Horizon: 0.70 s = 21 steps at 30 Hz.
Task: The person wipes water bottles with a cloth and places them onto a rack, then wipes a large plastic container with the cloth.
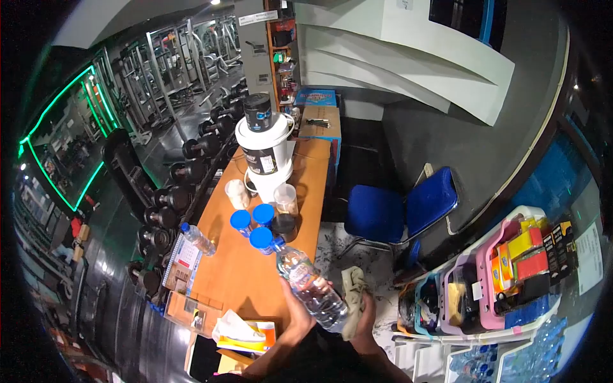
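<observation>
A large clear plastic water bottle (311, 285) with a blue cap is tilted in front of me, its cap end pointing up and left. My left hand (297, 311) is wrapped around its left side. In my right hand (365, 315) is a crumpled beige cloth (352, 295), held close to the bottle's lower right side; I cannot tell whether it touches the bottle. Just beyond the cap stand several blue-lidded containers (261, 239) and a dark-lidded jar (285, 225) on the wooden table (223, 274).
A smaller bottle (199, 240) and a desk calendar (182, 262) stand at the table's left edge, a tissue box (246, 335) nearer me. White tubs (265, 150) are stacked farther back. At right are a blue chair (377, 212), plastic baskets (488, 274) and more bottles (472, 362).
</observation>
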Tool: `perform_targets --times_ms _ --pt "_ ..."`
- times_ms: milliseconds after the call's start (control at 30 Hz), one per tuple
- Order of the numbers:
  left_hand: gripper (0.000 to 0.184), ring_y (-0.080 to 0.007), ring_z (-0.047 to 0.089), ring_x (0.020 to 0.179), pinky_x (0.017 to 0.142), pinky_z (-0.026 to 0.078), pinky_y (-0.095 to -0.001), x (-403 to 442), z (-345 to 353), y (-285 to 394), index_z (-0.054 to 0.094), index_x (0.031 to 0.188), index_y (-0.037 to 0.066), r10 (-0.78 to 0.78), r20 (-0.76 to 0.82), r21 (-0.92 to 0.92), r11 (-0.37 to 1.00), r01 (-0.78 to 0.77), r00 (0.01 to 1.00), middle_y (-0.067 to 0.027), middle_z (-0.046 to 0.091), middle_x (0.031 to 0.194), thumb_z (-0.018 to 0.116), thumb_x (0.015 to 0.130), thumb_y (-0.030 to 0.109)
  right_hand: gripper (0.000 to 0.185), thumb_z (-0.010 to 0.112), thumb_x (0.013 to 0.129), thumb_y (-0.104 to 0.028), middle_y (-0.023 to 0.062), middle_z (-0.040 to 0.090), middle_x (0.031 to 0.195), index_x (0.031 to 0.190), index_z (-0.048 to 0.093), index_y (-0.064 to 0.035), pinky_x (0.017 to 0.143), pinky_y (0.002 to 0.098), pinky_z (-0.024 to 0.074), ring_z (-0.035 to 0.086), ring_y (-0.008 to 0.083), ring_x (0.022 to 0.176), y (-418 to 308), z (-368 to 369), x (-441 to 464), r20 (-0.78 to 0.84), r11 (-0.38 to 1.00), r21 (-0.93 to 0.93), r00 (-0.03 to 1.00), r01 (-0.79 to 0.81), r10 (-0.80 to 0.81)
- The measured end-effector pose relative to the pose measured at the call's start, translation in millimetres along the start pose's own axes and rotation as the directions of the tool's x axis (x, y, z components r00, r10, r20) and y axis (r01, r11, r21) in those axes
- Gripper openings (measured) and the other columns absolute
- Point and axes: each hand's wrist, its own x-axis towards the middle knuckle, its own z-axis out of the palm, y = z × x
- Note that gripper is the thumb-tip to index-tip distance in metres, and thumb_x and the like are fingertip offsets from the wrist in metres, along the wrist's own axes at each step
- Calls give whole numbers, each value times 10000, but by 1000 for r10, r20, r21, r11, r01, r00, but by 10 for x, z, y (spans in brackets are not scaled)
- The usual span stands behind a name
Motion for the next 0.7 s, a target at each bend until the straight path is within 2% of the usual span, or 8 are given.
perform_targets --times_ms 100,133,200,267,433,500,600,700 --pt "910 -295 615 839 730 519 -421 -108 258 24 489 1175 46 -20 65 -16 1000 22 998 -195 627 965 221 788 825 458 397 935 -360 120 550 1148 1230 483 -21 900 386 465 552 245 1024 -18 61 115 -32 720 622 909 -308 416" --pt "896 -298 613 859 749 518 -426 -90 235 3 477 1192 50 5 70 63 998 -9 998 -193 623 983 223 798 814 497 397 922 -393 115 545 1157 1253 457 -27 904 387 459 549 251 1029 58 -24 47 -34 927 320 976 -195 217" --pt "871 -303 611 900 786 514 -437 -68 188 -53 453 1227 57 49 84 219 973 -66 995 -187 614 1020 227 819 792 401 422 921 -361 108 575 1053 1153 514 -48 882 373 467 573 244 958 54 19 84 -105 771 596 930 -224 351" --pt "854 -302 603 950 841 498 -440 -114 248 -77 446 1245 54 19 128 206 977 -45 992 -177 605 1057 233 834 773 436 412 917 -345 107 541 1146 1219 488 -40 905 383 449 542 239 1036 -96 59 80 -123 733 657 935 -175 333" --pt "858 -315 589 1022 925 461 -452 -8 -79 -236 417 1279 12 -59 127 261 965 24 990 -185 581 1124 234 861 738 271 503 896 -198 90 561 1086 1100 558 -28 904 346 423 536 207 1006 -121 -59 165 -205 998 -34 977 51 -57" --pt "708 -297 605 979 880 486 -444 36 -191 -223 426 1249 -5 -71 174 312 950 13 982 -181 584 1091 325 908 607 279 529 886 -157 92 558 1102 1119 552 -6 920 344 410 529 210 1022 -389 -32 205 9 908 -342 967 243 -256" --pt "438 -248 627 923 827 510 -379 -23 -146 -60 444 1211 -5 -97 225 515 857 -34 970 -137 596 1044 423 977 365 345 537 858 -77 154 514 1206 1193 542 5 974 372 372 499 290 1103 -734 102 369 179 729 -450 852 516 -493" --pt "451 -277 600 1011 886 475 -355 -100 -6 -72 435 1212 -28 134 320 774 534 -341 938 -155 599 1052 444 969 352 386 554 832 -66 184 477 1260 1215 555 -21 993 405 358 476 341 1138 -1081 385 568 333 503 -548 726 668 -602"
